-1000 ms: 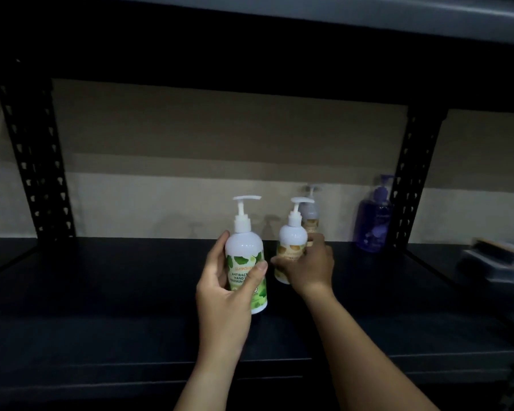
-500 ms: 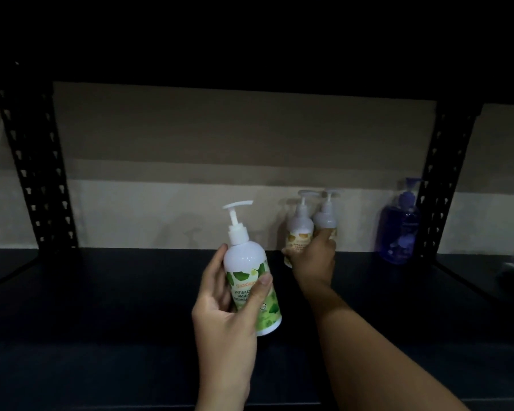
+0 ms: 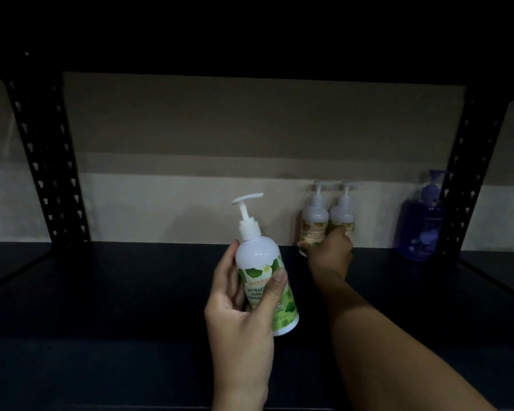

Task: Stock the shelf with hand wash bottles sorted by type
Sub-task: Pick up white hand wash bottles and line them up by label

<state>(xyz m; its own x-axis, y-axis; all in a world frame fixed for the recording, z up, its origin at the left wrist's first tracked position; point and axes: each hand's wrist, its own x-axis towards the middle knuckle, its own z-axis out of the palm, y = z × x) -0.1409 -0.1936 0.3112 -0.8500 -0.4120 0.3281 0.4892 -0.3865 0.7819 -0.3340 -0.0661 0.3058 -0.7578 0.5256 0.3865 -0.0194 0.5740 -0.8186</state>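
Gripped in our left hand (image 3: 238,310), a white plastic pump bottle with a green leaf label (image 3: 263,280) is held above the near part of the dark shelf board (image 3: 116,307), tilted slightly with its pump head toward the upper left; our thumb crosses the label front and our fingers curl round the back. Farther in and to the right, our right hand (image 3: 328,253) reaches to the back of the shelf, where its fingers close around the lower part of a white pump bottle with an orange-yellow label (image 3: 313,223). A second white pump bottle with the same orange-yellow label (image 3: 342,216) stands just beside it on the right, the two touching or nearly so; the hand overlaps its base, and we cannot tell whether it is also held. Far right, a translucent purple pump bottle (image 3: 422,226) stands upright beside the black perforated right upright (image 3: 472,161). A matching black perforated left upright (image 3: 46,161) stands at far left, before a beige back wall (image 3: 190,143).
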